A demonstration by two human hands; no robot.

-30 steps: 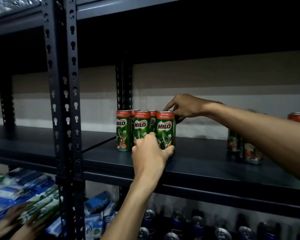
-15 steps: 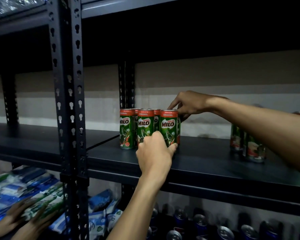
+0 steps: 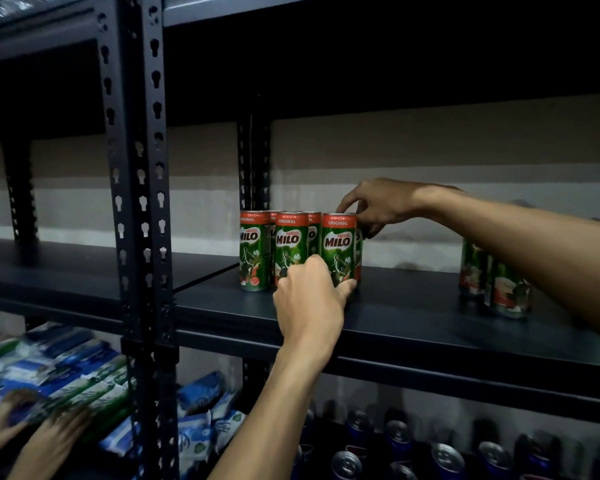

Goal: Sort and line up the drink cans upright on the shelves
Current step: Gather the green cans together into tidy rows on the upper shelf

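Several green Milo cans (image 3: pixel 291 247) with red tops stand upright in a tight cluster on the dark shelf (image 3: pixel 413 320), two rows deep. My left hand (image 3: pixel 309 299) reaches in from the front, its fingers curled at the base of the right front Milo can (image 3: pixel 338 247) and its thumb against the can's foot. From the right, my right hand (image 3: pixel 378 206) comes over the cluster, and its fingertips pinch the top of a back-row can that is mostly hidden behind the right front one.
A few more Milo cans (image 3: pixel 496 289) stand farther right, partly behind my right forearm. A perforated steel post (image 3: pixel 139 202) divides the shelving. Blue-topped cans (image 3: pixel 444 452) fill the shelf below. Another person's hands (image 3: pixel 32 441) handle blue-green packets (image 3: pixel 66 368) at lower left.
Both hands stay at the Milo cluster. My right hand's fingers have dropped slightly onto the back can's top. The cans hardly move.
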